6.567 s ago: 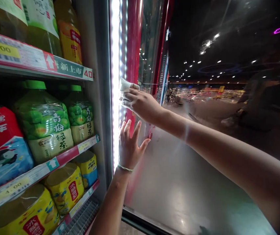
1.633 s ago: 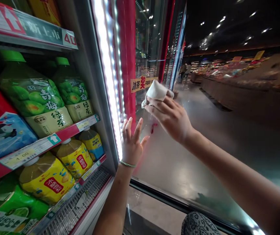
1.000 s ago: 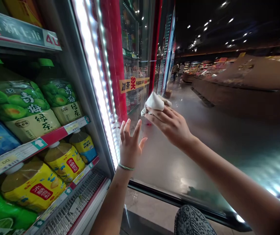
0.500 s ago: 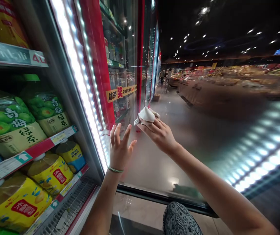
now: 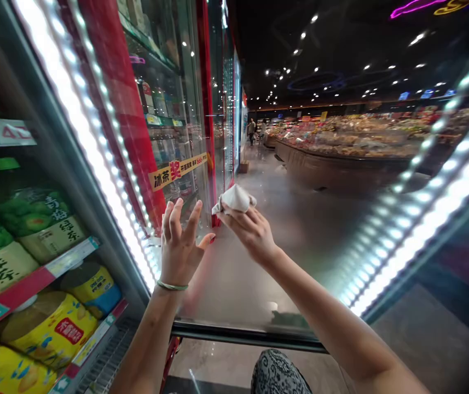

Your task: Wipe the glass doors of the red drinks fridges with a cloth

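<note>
A crumpled white cloth (image 5: 235,198) is bunched in the fingers of my right hand (image 5: 254,232), held up against the see-through glass door (image 5: 283,273). To its left, my left hand (image 5: 181,241) is raised with its fingers spread and nothing in it; a thin pale green band circles that wrist. Its fingertips are at or close to the glass, but I cannot tell whether they touch. A dark frame (image 5: 246,335) runs along the door's lower edge, below both hands.
On my left, cooler shelves (image 5: 33,287) hold green-labelled bottles (image 5: 49,219) and yellow-labelled bottles (image 5: 59,328). Bright light strips (image 5: 82,120) line the cooler's edge. Beyond the glass stands a long display counter (image 5: 333,158), with people far down the aisle. My patterned knee (image 5: 277,375) is below.
The view has turned to the right, so the shelves have slid left and more of the right-hand light strip shows. Both hands keep nearly the same pose, the cloth still in the right.
</note>
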A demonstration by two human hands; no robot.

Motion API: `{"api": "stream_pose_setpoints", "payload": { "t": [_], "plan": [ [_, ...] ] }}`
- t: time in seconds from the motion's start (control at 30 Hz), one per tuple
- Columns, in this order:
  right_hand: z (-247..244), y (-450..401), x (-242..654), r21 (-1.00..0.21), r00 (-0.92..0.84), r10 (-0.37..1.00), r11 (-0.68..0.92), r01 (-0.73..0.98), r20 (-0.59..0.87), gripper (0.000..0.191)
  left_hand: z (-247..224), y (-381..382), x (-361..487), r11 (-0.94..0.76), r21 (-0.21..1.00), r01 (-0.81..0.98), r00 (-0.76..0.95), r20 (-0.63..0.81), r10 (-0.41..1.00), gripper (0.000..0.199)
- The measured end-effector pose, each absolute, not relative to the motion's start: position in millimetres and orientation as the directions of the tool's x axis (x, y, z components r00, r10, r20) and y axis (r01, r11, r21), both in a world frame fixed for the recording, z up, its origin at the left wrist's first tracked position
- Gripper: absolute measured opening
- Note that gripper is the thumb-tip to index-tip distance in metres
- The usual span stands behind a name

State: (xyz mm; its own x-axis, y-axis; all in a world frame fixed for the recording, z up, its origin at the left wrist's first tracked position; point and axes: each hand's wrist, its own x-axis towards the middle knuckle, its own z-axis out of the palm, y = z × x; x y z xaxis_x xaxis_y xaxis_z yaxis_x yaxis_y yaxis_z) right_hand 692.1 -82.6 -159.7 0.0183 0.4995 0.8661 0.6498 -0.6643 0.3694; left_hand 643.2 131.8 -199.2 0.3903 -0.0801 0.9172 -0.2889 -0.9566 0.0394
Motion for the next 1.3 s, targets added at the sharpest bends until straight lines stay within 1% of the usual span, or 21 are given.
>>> {"api": "stream_pose_setpoints", "payload": {
  "t": [0.07, 0.1, 0.2, 0.23, 0.37, 0.4, 0.5, 0.53, 0.67, 0.87, 1.03, 1.2, 1.3],
  "plan": [
    [-154.6, -84.2, 691.1, 0.393, 0.023, 0.54, -0.641, 0.659, 0.842, 0.044, -185.8, 131.2, 643.2, -0.952, 0.029, -0.305, 0.386, 0.917, -0.096, 0.081],
    [-150.2, -84.8, 690.5, 0.377, 0.04, 0.529, -0.655, 0.655, 0.848, 0.045, -179.5, 131.0, 643.4, -0.952, 0.019, -0.306, 0.387, 0.916, -0.106, 0.082],
    [-136.8, -85.6, 687.2, 0.27, 0.106, 0.42, -0.736, 0.621, 0.901, 0.046, -164.6, 128.7, 645.5, -0.943, -0.018, -0.332, 0.386, 0.91, -0.153, 0.085],
    [-133.9, -86.1, 685.6, 0.255, 0.103, 0.397, -0.746, 0.615, 0.912, 0.045, -161.2, 127.3, 646.4, -0.939, -0.024, -0.342, 0.383, 0.909, -0.163, 0.086],
    [-126.8, -92.0, 680.7, 0.31, 0.081, 0.454, -0.716, 0.625, 0.887, 0.044, -154.3, 119.4, 649.2, -0.931, -0.038, -0.363, 0.383, 0.905, -0.186, 0.088],
    [-124.6, -94.2, 680.7, 0.3, 0.097, 0.45, -0.725, 0.62, 0.888, 0.045, -153.7, 117.4, 649.5, -0.929, -0.04, -0.368, 0.382, 0.904, -0.19, 0.088],
    [-119.2, -100.1, 682.4, 0.229, 0.138, 0.378, -0.77, 0.595, 0.915, 0.044, -152.9, 111.7, 649.8, -0.927, -0.016, -0.374, 0.364, 0.917, -0.163, 0.086],
    [-118.7, -101.5, 683.1, 0.228, 0.131, 0.373, -0.77, 0.596, 0.919, 0.043, -152.6, 109.8, 649.9, -0.928, -0.002, -0.373, 0.356, 0.923, -0.145, 0.085],
    [-116.5, -103.1, 686.6, 0.302, 0.078, 0.437, -0.729, 0.614, 0.896, 0.041, -149.1, 101.6, 650.5, -0.925, 0.039, -0.379, 0.365, 0.925, -0.11, 0.083],
    [-109.4, -101.4, 690.5, 0.208, 0.05, 0.3, -0.762, 0.613, 0.952, 0.04, -142.6, 88.7, 651.4, -0.925, 0.054, -0.377, 0.376, 0.921, -0.1, 0.08],
    [-113.8, -110.5, 688.2, 0.27, 0.014, 0.356, -0.735, 0.622, 0.934, 0.041, -144.5, 83.4, 654.9, -0.925, 0.031, -0.379, 0.327, 0.94, -0.102, 0.082],
    [-106.7, -120.2, 689.8, 0.198, 0.033, 0.268, -0.784, 0.588, 0.963, 0.042, -144.7, 69.6, 653.3, -0.922, 0.047, -0.383, 0.357, 0.929, -0.101, 0.081],
    [-111.6, -129.9, 687.6, 0.236, 0.04, 0.322, -0.768, 0.595, 0.946, 0.047, -143.8, 61.8, 653.5, -0.918, 0.046, -0.394, 0.35, 0.931, -0.103, 0.079]
  ]
}}
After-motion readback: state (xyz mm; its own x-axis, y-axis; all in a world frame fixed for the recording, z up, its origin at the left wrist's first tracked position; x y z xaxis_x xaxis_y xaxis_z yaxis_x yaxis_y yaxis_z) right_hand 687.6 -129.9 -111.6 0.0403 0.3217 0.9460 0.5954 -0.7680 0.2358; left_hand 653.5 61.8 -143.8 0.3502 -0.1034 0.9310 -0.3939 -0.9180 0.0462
